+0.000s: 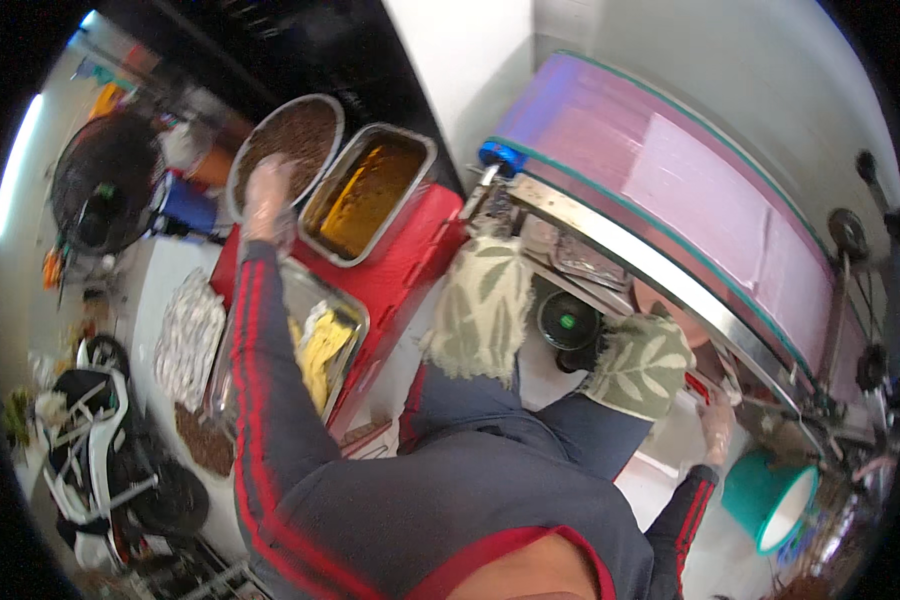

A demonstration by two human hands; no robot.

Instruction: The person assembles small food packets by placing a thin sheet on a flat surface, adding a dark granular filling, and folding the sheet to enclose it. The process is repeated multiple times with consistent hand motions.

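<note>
My left hand point(268, 195), in a clear plastic glove, reaches into a round metal bowl point(338, 122) of brown shredded material point(300, 140). Its fingers are drawn together at the material; what they pinch is hidden. Right beside the bowl is a rectangular metal pan point(425, 150) with amber-brown liquid. My right hand point(716, 425), gloved too, is low at the right, below the machine's edge. Its fingers curl near a small red part point(698, 388), and I cannot make out what is in them. A pinkish machine point(590, 110) with a metal front bar stands before my knees.
Under the bowl and pan is a red crate point(410, 250). A metal tray point(360, 310) with yellow cloth lies near my left forearm. Patterned cloths point(480, 305) cover my knees. A teal bucket point(750, 495) stands right, a black fan point(105, 185) and a motorcycle point(100, 460) left.
</note>
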